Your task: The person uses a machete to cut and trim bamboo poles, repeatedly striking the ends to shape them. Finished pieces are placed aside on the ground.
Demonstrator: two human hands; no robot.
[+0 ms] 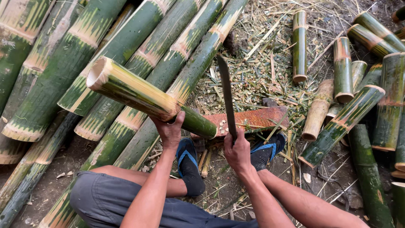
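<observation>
The left hand (170, 131) wraps its fingers around a bamboo section (139, 95), propping it on a reddish wooden block (253, 119); the right hand (237, 152) clenches a machete (227, 95) upright beside it.

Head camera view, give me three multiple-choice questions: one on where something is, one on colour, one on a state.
1. Where does the lower end of the bamboo section rest?
A. on the reddish block
B. on the person's knee
C. in a bucket

2. What colour are the sandal straps?
A. red
B. blue
C. yellow

3. How is the long blade held?
A. lying on the ground
B. stuck in a pole
C. gripped by the right hand, raised

Answers: 1 A, its end sits on the block; 2 B, straps are blue; 3 C, fingers wrap the handle while the left hand steadies the bamboo.
</observation>
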